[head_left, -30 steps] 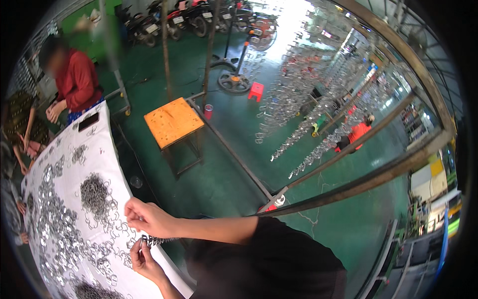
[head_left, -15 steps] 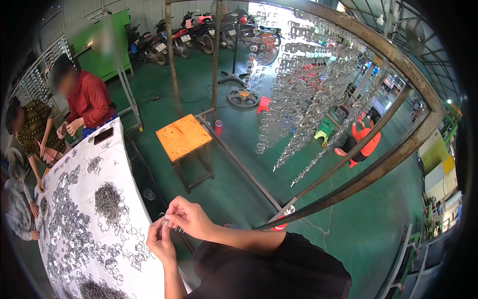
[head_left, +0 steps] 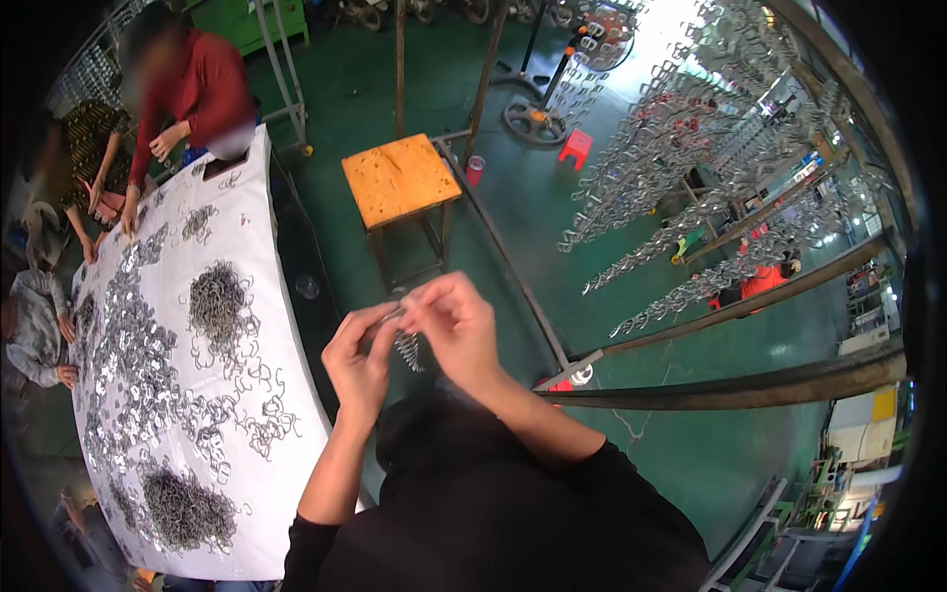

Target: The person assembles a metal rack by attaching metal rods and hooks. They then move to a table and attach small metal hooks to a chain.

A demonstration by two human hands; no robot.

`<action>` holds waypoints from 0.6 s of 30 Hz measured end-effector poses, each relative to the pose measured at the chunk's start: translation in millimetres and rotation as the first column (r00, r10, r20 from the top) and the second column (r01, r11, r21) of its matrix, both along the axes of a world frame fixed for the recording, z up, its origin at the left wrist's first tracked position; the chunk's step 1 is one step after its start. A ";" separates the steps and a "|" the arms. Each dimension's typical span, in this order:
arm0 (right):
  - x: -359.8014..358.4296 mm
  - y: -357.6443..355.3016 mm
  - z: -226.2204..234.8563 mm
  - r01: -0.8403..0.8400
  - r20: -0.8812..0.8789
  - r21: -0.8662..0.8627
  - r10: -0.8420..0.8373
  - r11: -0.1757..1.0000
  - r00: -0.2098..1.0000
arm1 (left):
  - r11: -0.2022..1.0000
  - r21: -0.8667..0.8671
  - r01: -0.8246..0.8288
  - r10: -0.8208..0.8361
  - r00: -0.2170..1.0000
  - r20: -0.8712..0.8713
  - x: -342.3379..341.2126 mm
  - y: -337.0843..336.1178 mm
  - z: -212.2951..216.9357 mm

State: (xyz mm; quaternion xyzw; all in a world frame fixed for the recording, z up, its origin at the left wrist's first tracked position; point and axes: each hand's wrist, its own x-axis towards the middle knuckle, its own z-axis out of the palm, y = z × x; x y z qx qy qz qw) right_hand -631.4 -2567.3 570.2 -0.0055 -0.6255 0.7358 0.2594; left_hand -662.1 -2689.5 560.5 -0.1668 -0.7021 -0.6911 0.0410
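Observation:
Both hands meet in front of my body, to the right of the table. My left hand is closed, thumb and fingertips pinching a small metal hook. Closed against the same spot, my right hand holds the piece at its fingertips and is slightly smeared by motion. A short row of metal hooks hangs between the hands, below the fingers. On the white cloth over the table lie a dark pile of hooks, another heap of hooks nearer me, and many flat shiny metal pieces.
An orange-topped stool stands ahead. To the right, a rusty metal frame carries long hanging strands of metal pieces. Across the table, a person in a red top and others handle pieces. A red stool stands farther off.
The view has shifted, and my hands now appear higher and farther right, with the hanging hooks plainer between them. The person in red has lowered a hand to the table.

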 end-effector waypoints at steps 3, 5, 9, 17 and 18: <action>-8.8 18.6 5.8 0.027 -0.030 -0.026 -0.028 0.999 0.999 | 0.998 -0.006 0.060 -0.060 0.998 -0.001 -15.9 21.8 3.7; -15.1 32.7 11.6 0.048 -0.055 0.017 -0.047 0.999 0.997 | 0.997 -0.048 0.061 -0.063 0.997 -0.054 -28.0 36.3 6.5; -29.7 62.5 22.8 0.096 -0.045 0.074 -0.093 0.993 0.995 | 0.987 -0.085 0.140 -0.152 0.974 -0.166 -53.3 63.8 13.2; -65.2 123.4 46.1 0.289 -0.114 0.184 -0.271 0.940 0.956 | 0.975 -0.012 0.223 -0.219 0.947 -0.236 -96.8 103.9 14.4; -70.2 128.8 51.0 0.327 -0.127 0.170 -0.308 0.930 0.943 | 0.979 -0.007 0.203 -0.199 0.948 -0.249 -102.7 106.0 13.2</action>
